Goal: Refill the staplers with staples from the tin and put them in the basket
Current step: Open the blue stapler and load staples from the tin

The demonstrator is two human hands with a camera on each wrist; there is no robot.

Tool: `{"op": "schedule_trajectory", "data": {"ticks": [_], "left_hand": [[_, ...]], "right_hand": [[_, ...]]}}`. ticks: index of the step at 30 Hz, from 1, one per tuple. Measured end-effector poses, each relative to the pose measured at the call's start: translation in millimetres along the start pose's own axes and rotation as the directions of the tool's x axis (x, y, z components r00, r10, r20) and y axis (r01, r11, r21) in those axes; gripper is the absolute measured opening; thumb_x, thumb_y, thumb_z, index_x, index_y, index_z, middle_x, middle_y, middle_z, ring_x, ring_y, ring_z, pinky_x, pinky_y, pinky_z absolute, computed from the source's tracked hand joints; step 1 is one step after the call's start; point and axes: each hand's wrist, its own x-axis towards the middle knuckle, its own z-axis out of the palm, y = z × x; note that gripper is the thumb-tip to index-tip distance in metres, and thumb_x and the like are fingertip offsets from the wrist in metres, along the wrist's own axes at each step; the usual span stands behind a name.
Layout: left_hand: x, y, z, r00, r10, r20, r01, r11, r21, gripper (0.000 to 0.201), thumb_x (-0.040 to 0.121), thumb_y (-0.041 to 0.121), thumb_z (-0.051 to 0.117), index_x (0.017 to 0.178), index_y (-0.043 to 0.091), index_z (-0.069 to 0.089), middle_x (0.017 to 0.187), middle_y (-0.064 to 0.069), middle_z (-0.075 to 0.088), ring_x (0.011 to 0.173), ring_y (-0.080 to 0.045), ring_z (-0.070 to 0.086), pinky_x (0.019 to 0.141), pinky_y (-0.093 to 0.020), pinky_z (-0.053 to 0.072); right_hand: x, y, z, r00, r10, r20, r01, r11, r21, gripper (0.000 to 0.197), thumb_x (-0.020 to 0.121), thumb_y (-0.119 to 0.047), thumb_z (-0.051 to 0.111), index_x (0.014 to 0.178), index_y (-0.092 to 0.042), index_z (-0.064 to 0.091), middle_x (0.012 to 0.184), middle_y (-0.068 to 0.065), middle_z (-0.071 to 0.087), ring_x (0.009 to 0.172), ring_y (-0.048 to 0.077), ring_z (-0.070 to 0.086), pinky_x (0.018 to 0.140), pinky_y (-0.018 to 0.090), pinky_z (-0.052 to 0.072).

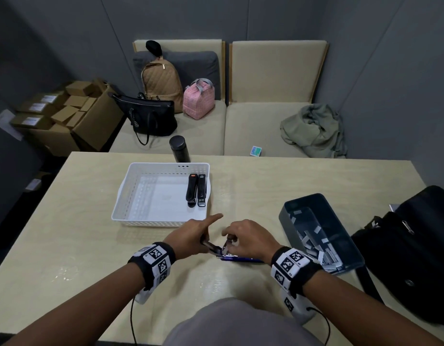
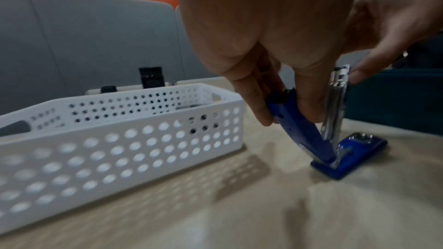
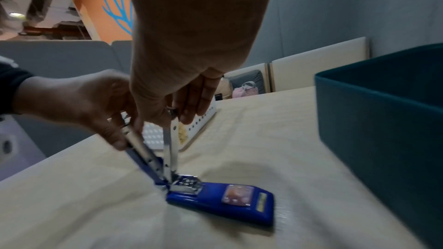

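**A:** What takes up most of the scene?

**B:** A pale wooden table (image 1: pixel 91 221). On it, towards the far side, sits a white perforated basket (image 1: pixel 131 193) with two black staplers (image 1: pixel 196 190) lying side by side against its right wall. To the right stands an open dark tin (image 1: pixel 291 221) with loose strips of staples (image 1: pixel 323 248) inside.

**A:** And the hands?

**B:** Both are near the front edge, between basket and tin, working on a blue stapler (image 3: pixel 223 198). Its base lies flat on the table and it is hinged wide open. The left hand (image 1: pixel 191 237) grasps the blue top cover (image 2: pixel 299 124), tilted back, with the index finger pointing out straight. The right hand (image 1: pixel 248 237) pinches the tip of the metal staple channel (image 2: pixel 335 105), which stands nearly upright.
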Motion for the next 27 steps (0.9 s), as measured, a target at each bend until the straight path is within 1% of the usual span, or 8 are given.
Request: {"op": "schedule_trajectory", "data": {"ticks": [3, 5, 11, 13, 16, 19, 24, 27], "left_hand": [[-7, -18, 2, 0.998, -0.052, 0.033, 0.049, 0.996, 0.08, 0.065, 0.076, 0.014, 0.076, 0.135, 0.026, 0.051, 0.092, 0.005, 0.068, 0.081, -0.011, 0.061, 0.071, -0.023, 0.046], [-10, -27, 9, 0.997, -0.05, 0.06, 0.04, 0.988, 0.152, 0.049, 0.077, 0.017, 0.075, 0.123, 0.025, 0.061, 0.1, 0.004, 0.066, 0.089, -0.014, 0.062, 0.074, -0.022, 0.041], [-5, -34, 39, 0.985, -0.1, 0.14, 0.059, 0.961, 0.27, 0.026, 0.079, 0.011, 0.061, 0.101, 0.024, 0.063, 0.1, -0.001, 0.063, 0.088, -0.022, 0.059, 0.068, -0.028, 0.039], [3, -24, 41, 0.98, -0.128, 0.151, 0.079, 0.953, 0.293, 0.014, 0.08, 0.02, 0.061, 0.093, 0.018, 0.059, 0.1, -0.004, 0.062, 0.087, -0.024, 0.057, 0.067, -0.03, 0.039], [24, -3, 44, 0.981, -0.109, 0.161, 0.061, 0.959, 0.278, 0.034, 0.083, 0.045, 0.061, 0.103, 0.018, 0.061, 0.108, -0.003, 0.06, 0.097, -0.023, 0.057, 0.078, -0.035, 0.047], [47, 25, 51, 0.979, -0.095, 0.183, 0.061, 0.981, 0.181, 0.04, 0.087, 0.051, 0.054, 0.114, 0.021, 0.06, 0.111, -0.005, 0.061, 0.102, -0.022, 0.057, 0.083, -0.037, 0.048], [67, 47, 71, 0.949, -0.223, 0.221, 0.223, 0.974, 0.029, 0.035, 0.088, 0.048, 0.054, 0.097, 0.018, 0.069, 0.099, -0.009, 0.069, 0.089, -0.023, 0.061, 0.076, -0.033, 0.047], [68, 47, 80, 0.934, -0.307, 0.184, 0.311, 0.95, 0.005, 0.042, 0.082, 0.058, 0.053, 0.087, 0.02, 0.07, 0.095, -0.006, 0.069, 0.09, -0.025, 0.062, 0.077, -0.035, 0.05]], "right_hand": [[-13, 25, -8, 0.992, 0.08, 0.101, -0.073, 0.995, -0.073, 0.024, 0.08, -0.021, 0.061, 0.102, -0.018, 0.071, 0.095, 0.001, 0.071, 0.086, 0.021, 0.064, 0.068, 0.03, 0.047], [-23, 39, -6, 0.975, 0.136, 0.175, -0.108, 0.981, -0.158, 0.02, 0.082, -0.022, 0.06, 0.099, -0.02, 0.07, 0.095, 0.0, 0.07, 0.089, 0.021, 0.063, 0.067, 0.029, 0.043], [-34, 45, 24, 0.942, 0.302, 0.145, -0.273, 0.943, -0.188, 0.017, 0.085, -0.015, 0.057, 0.098, -0.019, 0.069, 0.101, 0.004, 0.07, 0.095, 0.026, 0.063, 0.075, 0.032, 0.046], [-33, 47, 28, 0.932, 0.339, 0.126, -0.317, 0.934, -0.162, 0.016, 0.083, -0.013, 0.062, 0.097, -0.02, 0.069, 0.099, 0.004, 0.071, 0.093, 0.025, 0.064, 0.074, 0.031, 0.047], [-30, 50, 29, 0.924, 0.36, 0.131, -0.347, 0.931, -0.111, 0.021, 0.079, -0.015, 0.069, 0.099, -0.021, 0.067, 0.097, 0.003, 0.07, 0.09, 0.024, 0.065, 0.068, 0.029, 0.044], [-30, 52, 26, 0.927, 0.356, 0.117, -0.352, 0.935, -0.055, 0.032, 0.077, -0.018, 0.073, 0.107, -0.025, 0.062, 0.098, 0.0, 0.071, 0.089, 0.022, 0.064, 0.069, 0.029, 0.045], [-36, 51, 25, 0.923, 0.373, 0.09, -0.376, 0.927, 0.014, 0.031, 0.077, -0.021, 0.073, 0.106, -0.025, 0.062, 0.097, 0.0, 0.073, 0.089, 0.022, 0.066, 0.073, 0.032, 0.051], [-40, 51, 28, 0.917, 0.393, 0.068, -0.393, 0.919, -0.005, 0.027, 0.082, -0.023, 0.068, 0.108, -0.023, 0.064, 0.1, 0.005, 0.071, 0.09, 0.026, 0.065, 0.074, 0.033, 0.051]]}}
